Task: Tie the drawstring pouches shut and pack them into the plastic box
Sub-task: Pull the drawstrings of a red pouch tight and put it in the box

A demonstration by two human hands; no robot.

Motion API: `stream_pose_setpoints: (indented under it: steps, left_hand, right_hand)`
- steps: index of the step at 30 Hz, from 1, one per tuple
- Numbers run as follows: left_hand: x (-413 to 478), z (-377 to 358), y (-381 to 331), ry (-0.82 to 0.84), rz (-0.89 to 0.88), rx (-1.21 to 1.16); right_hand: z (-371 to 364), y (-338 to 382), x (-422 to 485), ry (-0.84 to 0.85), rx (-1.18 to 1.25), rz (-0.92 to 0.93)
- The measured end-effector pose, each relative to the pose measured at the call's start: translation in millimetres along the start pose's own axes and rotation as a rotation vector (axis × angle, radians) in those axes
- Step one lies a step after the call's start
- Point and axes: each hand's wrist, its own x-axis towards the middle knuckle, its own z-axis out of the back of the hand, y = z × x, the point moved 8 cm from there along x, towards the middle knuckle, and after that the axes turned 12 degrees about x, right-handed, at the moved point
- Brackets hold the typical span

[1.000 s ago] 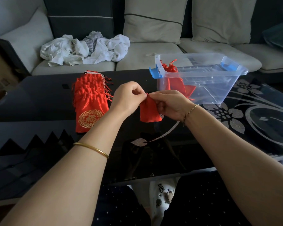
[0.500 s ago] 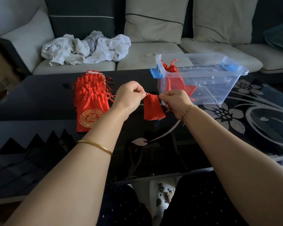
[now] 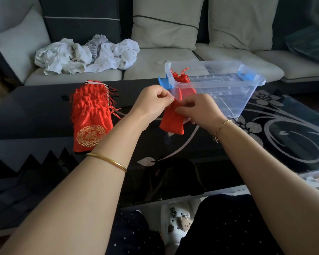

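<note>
Head-worn view, forward-down, seemingly close above table (image 3: 44, 115)

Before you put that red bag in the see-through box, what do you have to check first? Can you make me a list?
1. Pouch held firmly: the left hand and the right hand both grip the red pouch at its top. Ok.
2. String tied: the hands hide the pouch's mouth. Cannot tell.
3. Plastic box open: no lid on it. Ok.
4. Room inside: the packed pouches sit only at its left end. Ok.
5. Way to the box: it stands just behind the hands, with nothing between. Ok.
6. Whole job finished: a stack of pouches lies outside the box, left of the hands. Not ok.
</note>
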Motion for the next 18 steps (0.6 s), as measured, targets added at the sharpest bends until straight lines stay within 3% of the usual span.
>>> stream_pose_setpoints:
  steps: [4,7,12,18]
  left_hand:
    - [16,6,-5,-0.131,0.072,-0.117]
    - [36,6,-2,-0.203,0.145,-0.119]
    - [71,3,0,-0.281,0.235,-0.103]
    - [99,-6,8,-0.291,0.255,-0.092]
  right_hand:
    - [46,24,9,-0.112,0.102,-0.013]
    - [88,48,31,-0.314,0.151,0.074]
    - [116,41,99,-0.463,-0.199,-0.040]
    - [104,-6,141,-0.411,-0.468,-0.194]
